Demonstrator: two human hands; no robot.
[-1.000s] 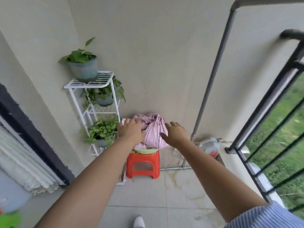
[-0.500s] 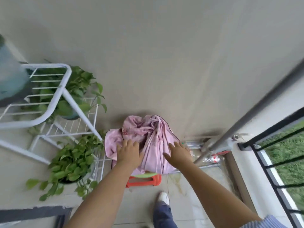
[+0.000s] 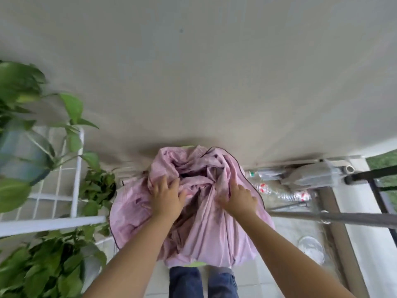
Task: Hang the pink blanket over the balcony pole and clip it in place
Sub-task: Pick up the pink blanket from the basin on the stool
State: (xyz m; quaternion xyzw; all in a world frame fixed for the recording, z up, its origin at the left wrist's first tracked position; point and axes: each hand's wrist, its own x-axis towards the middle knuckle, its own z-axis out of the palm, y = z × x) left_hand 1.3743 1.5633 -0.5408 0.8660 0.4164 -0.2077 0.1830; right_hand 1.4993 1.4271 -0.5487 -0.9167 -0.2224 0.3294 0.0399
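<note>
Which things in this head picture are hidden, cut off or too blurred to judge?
- Whatever the pink blanket rests on: covered by its cloth.
- Fingertips of the left hand and right hand: sunk in folds, grip unclear.
- Clips: none visible.
- Pole: cut off at the right edge.
- Plants: blurred.

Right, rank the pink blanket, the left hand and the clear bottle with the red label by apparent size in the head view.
1. pink blanket, by far the largest.
2. left hand.
3. clear bottle with the red label, thinnest and blurred; it lies farther from the camera, so true size is unsure.
</note>
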